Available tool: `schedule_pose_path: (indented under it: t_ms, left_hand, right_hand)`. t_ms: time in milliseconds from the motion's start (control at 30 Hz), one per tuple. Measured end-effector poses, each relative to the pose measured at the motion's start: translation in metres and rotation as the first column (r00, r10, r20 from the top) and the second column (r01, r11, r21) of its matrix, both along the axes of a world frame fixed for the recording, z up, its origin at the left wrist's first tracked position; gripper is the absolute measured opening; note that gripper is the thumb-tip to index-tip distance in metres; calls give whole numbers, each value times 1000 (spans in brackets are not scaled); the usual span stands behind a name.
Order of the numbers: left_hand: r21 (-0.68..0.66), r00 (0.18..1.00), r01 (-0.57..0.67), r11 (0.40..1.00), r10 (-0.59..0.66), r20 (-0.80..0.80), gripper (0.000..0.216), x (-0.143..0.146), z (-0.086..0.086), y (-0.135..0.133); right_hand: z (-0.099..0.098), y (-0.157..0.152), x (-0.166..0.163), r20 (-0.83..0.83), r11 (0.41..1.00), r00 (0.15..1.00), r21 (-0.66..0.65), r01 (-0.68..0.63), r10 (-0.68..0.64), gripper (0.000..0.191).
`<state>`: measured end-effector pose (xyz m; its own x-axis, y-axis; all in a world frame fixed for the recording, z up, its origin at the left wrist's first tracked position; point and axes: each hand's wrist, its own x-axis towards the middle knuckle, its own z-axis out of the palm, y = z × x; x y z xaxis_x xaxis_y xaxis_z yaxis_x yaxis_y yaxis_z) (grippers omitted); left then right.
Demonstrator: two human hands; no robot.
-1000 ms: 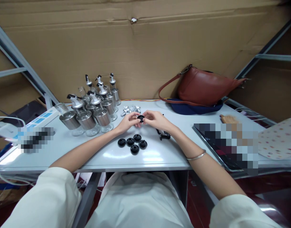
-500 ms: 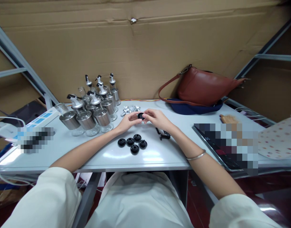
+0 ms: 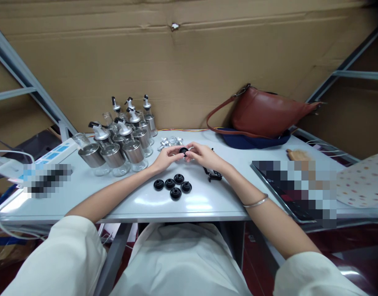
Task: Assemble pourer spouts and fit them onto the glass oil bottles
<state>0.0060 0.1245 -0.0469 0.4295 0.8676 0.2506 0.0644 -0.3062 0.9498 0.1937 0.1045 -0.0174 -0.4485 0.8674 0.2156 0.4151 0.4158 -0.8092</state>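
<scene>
Between my fingertips is a round black bottle stopper (image 3: pixel 184 151), held above the table. My left hand (image 3: pixel 168 158) grips it from the left, thumb and fingers closed at its edge. From the right, my right hand (image 3: pixel 202 155) pinches the same piece, so both hands are on it. Several more black stoppers (image 3: pixel 175 193) lie in a loose group on the table in front of my hands. Small black parts (image 3: pixel 214 174) lie partly behind my right hand and wrist. Silvery pourer parts (image 3: pixel 170 142) sit just beyond my left hand.
Several glass bottles with steel sleeves (image 3: pixel 111 155) stand at the left, some topped with pourers. A brown bag (image 3: pixel 265 113) rests on a dark blue cap (image 3: pixel 247 142) at the back right. A power strip (image 3: pixel 57 154) lies far left; a dark flat object (image 3: pixel 278 189) lies right.
The black stopper has tilted slightly between my fingertips, and my fingers have shifted a little around it. The stoppers and bottles on the table have stayed put.
</scene>
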Motion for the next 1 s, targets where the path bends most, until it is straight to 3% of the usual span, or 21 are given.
schedule_pose_path:
  t_ms: [267, 500, 733, 1000]
  left_hand:
    - [26, 998, 44, 999, -46, 49, 49, 0, -2, -1]
    - [207, 997, 13, 978, 4, -81, 47, 1, 0, -8]
    - [473, 985, -1, 881, 81, -150, 35, 1, 0, -13]
    - [602, 955, 64, 796, 125, -268, 25, -2, 3, -9]
  right_hand:
    - [3, -4, 0, 42, 999, 999, 51, 14, -16, 17]
    - [6, -5, 4, 48, 996, 999, 93, 10, -14, 22]
    - [10, -8, 2, 93, 990, 995, 141, 21, -35, 25]
    - [9, -10, 1, 159, 990, 987, 144, -7, -16, 28]
